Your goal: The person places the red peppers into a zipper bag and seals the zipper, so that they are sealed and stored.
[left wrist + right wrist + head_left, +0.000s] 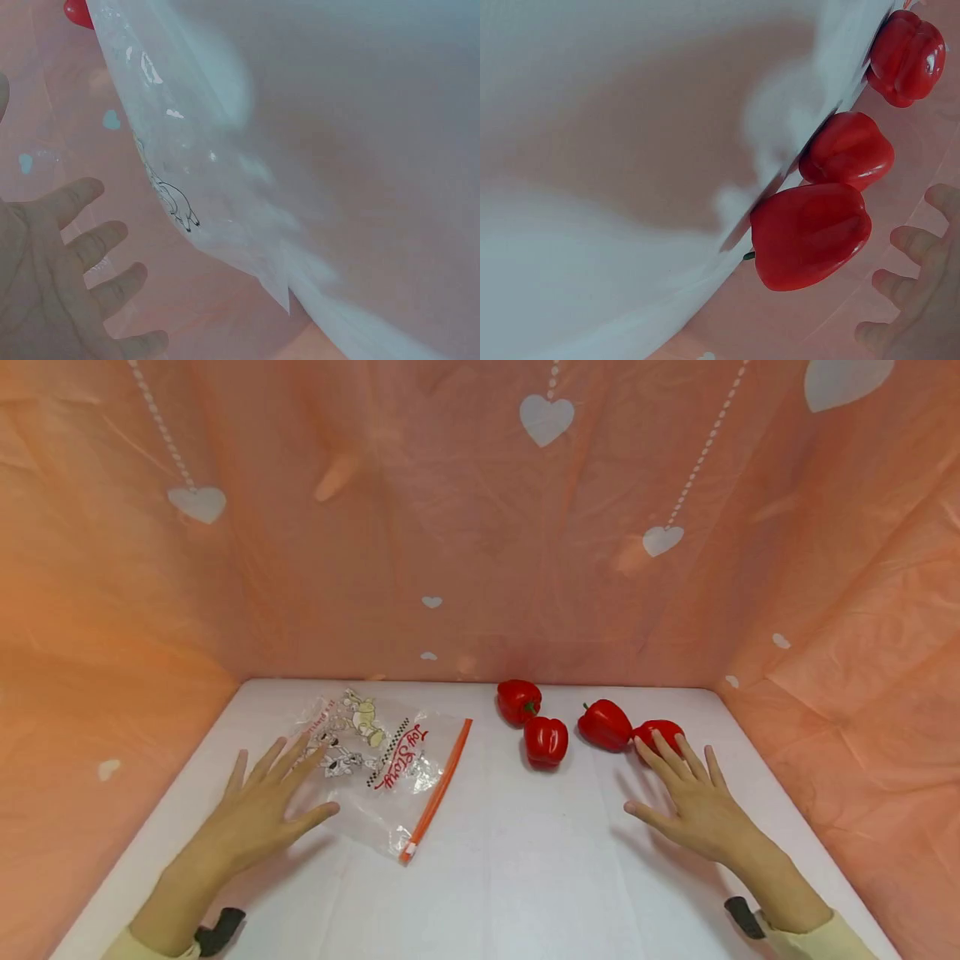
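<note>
The left hand (258, 814) was held palm down above the left side of the white cloth-like tabletop (517, 868), its grip spread apart, with the thumb pointed to the right. By its fingers, the far left part of a clear plastic zip bag was overlapped in the head view; in the left wrist view, the fingers were shown apart from it. The clear plastic zip bag (397, 768) was laid flat and slanted left of the middle, printed with cartoon figures, a checkered stripe and red lettering. Its right edge was closed off by an orange strip (442, 785), with a white slider (410, 850) set at the near end.

The right hand (701, 810) was held raised on the right, its grip likewise spread apart. Just beyond its fingertips, a glossy red bell pepper (660, 725) was partly covered in the head view. To the left of that, a second red bell pepper with a green stem (605, 725) was placed just beside it. Farther left, a stemmed red pepper (519, 700) was set at the far edge, with a blocky red pepper (546, 742) positioned just nearer and to its right. The tabletop was enclosed by orange cloth (465, 543) patterned with white hearts (547, 420).
</note>
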The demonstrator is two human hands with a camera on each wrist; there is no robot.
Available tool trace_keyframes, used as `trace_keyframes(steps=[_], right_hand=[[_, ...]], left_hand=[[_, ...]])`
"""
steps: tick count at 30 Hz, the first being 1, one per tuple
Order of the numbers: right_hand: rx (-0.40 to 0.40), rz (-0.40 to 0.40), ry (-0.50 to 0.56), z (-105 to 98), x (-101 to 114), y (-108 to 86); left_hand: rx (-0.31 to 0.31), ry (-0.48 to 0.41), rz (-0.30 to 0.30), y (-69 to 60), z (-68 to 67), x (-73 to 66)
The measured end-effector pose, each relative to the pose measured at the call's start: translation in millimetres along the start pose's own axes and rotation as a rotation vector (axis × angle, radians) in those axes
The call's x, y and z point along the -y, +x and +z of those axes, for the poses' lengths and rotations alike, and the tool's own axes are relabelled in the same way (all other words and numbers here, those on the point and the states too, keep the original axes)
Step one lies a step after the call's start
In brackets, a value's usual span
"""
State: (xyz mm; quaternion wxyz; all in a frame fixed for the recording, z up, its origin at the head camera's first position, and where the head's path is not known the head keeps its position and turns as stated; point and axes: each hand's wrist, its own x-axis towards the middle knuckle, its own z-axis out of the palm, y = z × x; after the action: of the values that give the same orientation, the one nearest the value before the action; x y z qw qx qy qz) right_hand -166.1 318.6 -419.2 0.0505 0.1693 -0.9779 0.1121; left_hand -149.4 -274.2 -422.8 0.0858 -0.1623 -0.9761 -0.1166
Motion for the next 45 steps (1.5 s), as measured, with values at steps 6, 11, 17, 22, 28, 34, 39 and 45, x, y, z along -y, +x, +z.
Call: trace_keyframes(steps=[6,11,17,22,28,34,39,45], right_hand=[[-0.008,-0.007,-0.001,-0.9,1.6,-0.7],[-0.02,-0.032,0.002,-1.1,4.2,3.1],[-0.017,-0.061,0.01,-2.4,9.7,10.5],[-0.001,-0.079,0.012,-2.1,17.2,21.5],[0.015,-0.102,0.016,1.9,25.0,36.4],[0.021,-0.147,0.016,6.0,29.1,50.4],[0.039,-0.197,0.013,9.5,32.3,62.9],[0.058,-0.247,0.026,13.9,37.0,77.6]], left_hand=[[0.008,0.01,-0.002,2.7,-1.4,-4.3],[0.015,0.001,0.012,8.2,0.0,-8.8],[0.025,-0.001,0.04,19.8,4.4,-20.5],[0.019,0.01,0.074,30.6,7.2,-32.7],[0.027,0.014,0.112,37.7,15.2,-41.2],[0.026,-0.003,0.121,42.6,18.9,-52.2],[0.034,0.004,0.125,48.0,22.1,-59.7],[0.053,0.016,0.136,54.7,24.7,-70.2]])
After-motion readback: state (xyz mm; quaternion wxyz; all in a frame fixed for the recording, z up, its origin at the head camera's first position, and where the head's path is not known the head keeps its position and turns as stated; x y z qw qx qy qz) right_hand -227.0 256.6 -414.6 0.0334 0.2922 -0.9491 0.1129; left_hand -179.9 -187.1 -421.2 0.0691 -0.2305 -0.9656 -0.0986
